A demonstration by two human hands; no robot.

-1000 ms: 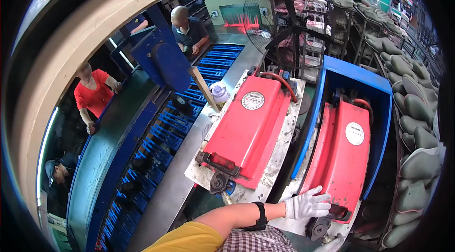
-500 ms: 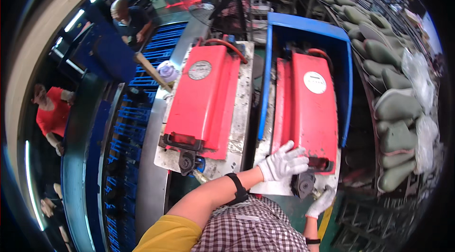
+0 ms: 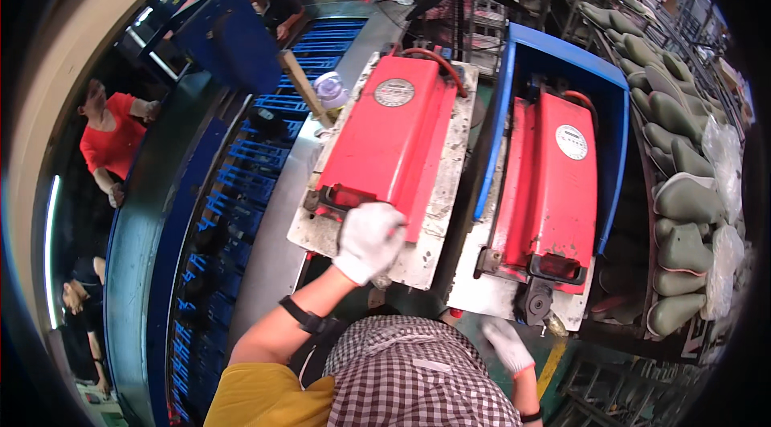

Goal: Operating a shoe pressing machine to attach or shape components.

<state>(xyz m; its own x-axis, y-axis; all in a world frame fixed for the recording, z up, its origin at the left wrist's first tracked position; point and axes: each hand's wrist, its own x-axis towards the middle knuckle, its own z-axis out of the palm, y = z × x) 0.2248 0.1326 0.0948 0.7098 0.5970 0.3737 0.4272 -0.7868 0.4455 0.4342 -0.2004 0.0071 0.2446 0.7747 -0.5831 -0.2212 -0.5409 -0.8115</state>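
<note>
Two long red covers lie side by side on pale metal base plates. My left hand [image 3: 369,238], in a white glove, is closed over the near end of the left red cover [image 3: 393,138], beside its black handle [image 3: 341,197]. The right red cover [image 3: 554,178] sits in a blue-walled frame [image 3: 522,50], with a black handle [image 3: 556,268] at its near end. My right hand [image 3: 507,344], also gloved, hangs low by my checked shirt, below the right base plate [image 3: 490,298], fingers loosely apart and holding nothing.
A blue roller conveyor [image 3: 241,178] runs along the left. A wooden stick [image 3: 303,87] and a clear bottle [image 3: 331,90] stand by the left cover's far corner. Racks of green boots [image 3: 683,210] fill the right. A person in red [image 3: 112,138] and others stand at left.
My left hand has moved from the near end of the right red cover to the near end of the left one. My right hand has stayed low.
</note>
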